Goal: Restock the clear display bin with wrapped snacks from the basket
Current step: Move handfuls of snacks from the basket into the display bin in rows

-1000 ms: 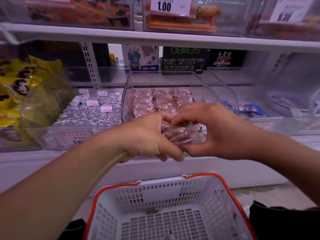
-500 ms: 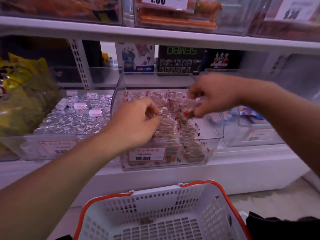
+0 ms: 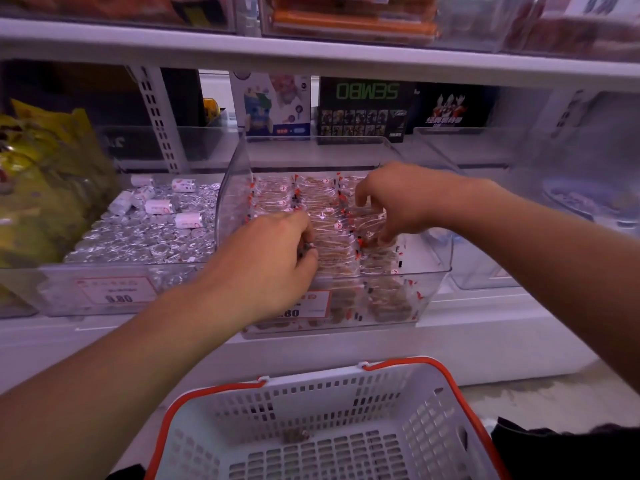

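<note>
Head view. Both hands are reached into the clear plastic display bin point(image 3: 235, 188), which is filled with rows of clear-wrapped brown snacks with red-and-white ends point(image 3: 332, 237). The left hand point(image 3: 273, 261) is curled over the left row; the right hand point(image 3: 398, 199) is pressed fingertips-down onto the right row. A white perforated basket with an orange rim point(image 3: 346, 403) stands below.

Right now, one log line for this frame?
phase: placing | left hand: in bin, on snacks | right hand: pressing snacks | basket: nearly empty

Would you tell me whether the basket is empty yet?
Nearly empty: the basket shows bare white floor, with one small snack left.
</note>
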`<state>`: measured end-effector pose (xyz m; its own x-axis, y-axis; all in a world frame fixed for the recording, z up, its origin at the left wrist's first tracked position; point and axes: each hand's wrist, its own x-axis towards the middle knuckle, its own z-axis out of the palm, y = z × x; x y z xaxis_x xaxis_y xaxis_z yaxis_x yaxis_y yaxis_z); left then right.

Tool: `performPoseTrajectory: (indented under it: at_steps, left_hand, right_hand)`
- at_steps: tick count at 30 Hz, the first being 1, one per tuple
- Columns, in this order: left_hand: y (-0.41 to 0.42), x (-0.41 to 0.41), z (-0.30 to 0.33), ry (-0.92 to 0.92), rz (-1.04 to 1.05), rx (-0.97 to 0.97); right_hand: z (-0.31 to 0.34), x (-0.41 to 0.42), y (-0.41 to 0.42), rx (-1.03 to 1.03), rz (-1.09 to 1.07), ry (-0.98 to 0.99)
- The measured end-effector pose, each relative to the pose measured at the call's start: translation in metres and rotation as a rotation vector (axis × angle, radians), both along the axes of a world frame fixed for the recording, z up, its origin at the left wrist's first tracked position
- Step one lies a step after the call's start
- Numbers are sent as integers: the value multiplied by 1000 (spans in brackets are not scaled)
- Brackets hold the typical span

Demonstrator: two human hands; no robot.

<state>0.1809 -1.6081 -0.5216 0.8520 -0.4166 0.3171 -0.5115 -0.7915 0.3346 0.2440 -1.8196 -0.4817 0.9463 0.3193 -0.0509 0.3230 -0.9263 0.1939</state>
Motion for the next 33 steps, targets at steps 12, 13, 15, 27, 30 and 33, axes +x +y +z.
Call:
performPoseTrajectory:
  at_steps: [12, 13, 15, 27, 30, 33]
  left_hand:
    - [1, 2, -1, 27, 10, -15]
    - [2, 2, -1, 27, 9, -16]
    - [2, 2, -1, 22, 5, -15]
    - [3, 5, -4, 0, -20, -8]
    - [4, 5, -2, -7, -30, -8]
    - [1, 2, 0, -9, -21, 9]
  right_hand:
    - [6, -27, 1, -386, -67, -108]
    - [5, -27, 0, -431, -53, -91]
    - [-1, -28, 3, -578, -25, -43]
    - [-4, -27, 13, -202, 117, -169]
    - [-5, -27, 14, -56, 70, -98]
    - [-3, -29, 14, 12, 3, -60]
